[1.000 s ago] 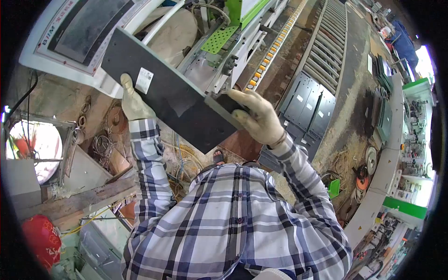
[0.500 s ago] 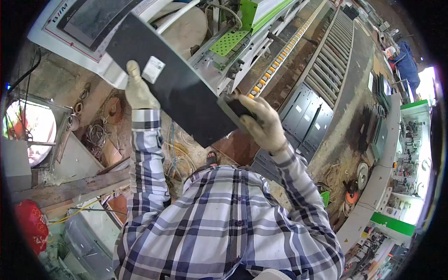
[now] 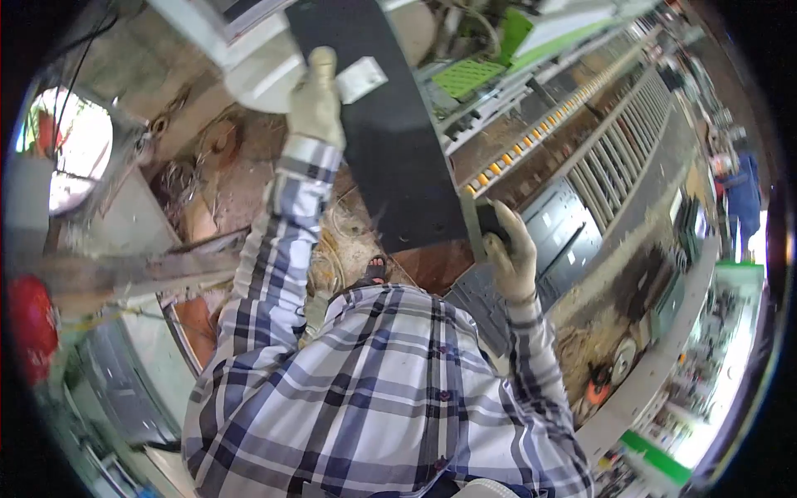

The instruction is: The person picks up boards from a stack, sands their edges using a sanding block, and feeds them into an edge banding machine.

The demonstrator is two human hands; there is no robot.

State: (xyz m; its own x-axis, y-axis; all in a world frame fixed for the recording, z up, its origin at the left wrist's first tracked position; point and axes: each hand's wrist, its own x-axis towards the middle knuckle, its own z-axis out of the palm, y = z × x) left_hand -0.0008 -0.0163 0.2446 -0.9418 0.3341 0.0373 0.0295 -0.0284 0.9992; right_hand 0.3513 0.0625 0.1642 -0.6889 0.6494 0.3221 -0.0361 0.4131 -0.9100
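Reading left to right from the centre of the view, a red bundle [image 3: 31, 328] sits between 8 and 9 o'clock, just below a bright round opening [image 3: 70, 149] between 9 and 10. A white machine [image 3: 249, 62] stands near 11 o'clock. In front of it, the left hand [image 3: 315, 104] of a person in a plaid shirt [image 3: 365, 382] is clamped on the long edge of a dark board [image 3: 398, 158], thumb on its face and fingers hidden behind. The board is held tilted above the cluttered floor around 12 o'clock, a white label [image 3: 362, 79] beside the thumb. A sandaled foot [image 3: 376, 270] shows below the board, near the centre. A green plate with holes [image 3: 467, 79] lies toward 1 o'clock. At 3 o'clock the right hand [image 3: 516, 257] is closed around a dark block [image 3: 490, 217], which has a grey strip [image 3: 472, 228] beside the board's lower corner; whether strip and board touch cannot be told. Beyond, dark panels [image 3: 560, 212] lie between 2 and 3 o'clock, next to a roller track [image 3: 623, 153] at 2. Crowded shelves [image 3: 718, 353] line the side between 3 and 4.
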